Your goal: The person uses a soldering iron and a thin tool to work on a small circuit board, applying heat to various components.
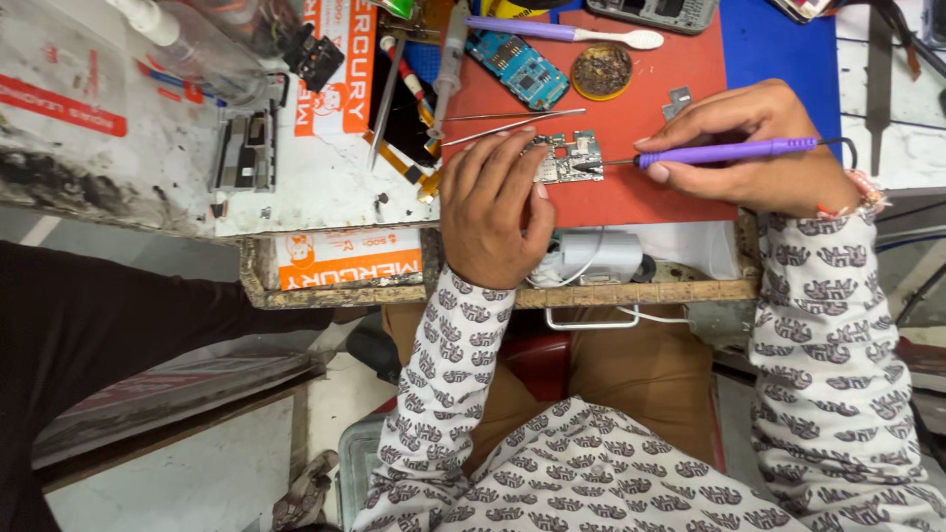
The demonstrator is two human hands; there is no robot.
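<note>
Patterned sleeves [591,473], hands [493,212] on red mat [680,69], cluttered workbench [315,187]

The left hand [490,212] covers the left part of the small circuit board [570,158], so how its fingertips meet the board cannot be told. The soldering iron [724,152] tip is too fine to judge contact. At the far edge, a grey device [655,12] is cut off.

An electronics repair bench is seen here: a purple soldering iron [724,152], bare circuit boards [517,67], tweezers [512,126] and a tin of brass cleaning wool [602,71] are spread over a worn, cluttered worktop [325,182].
</note>
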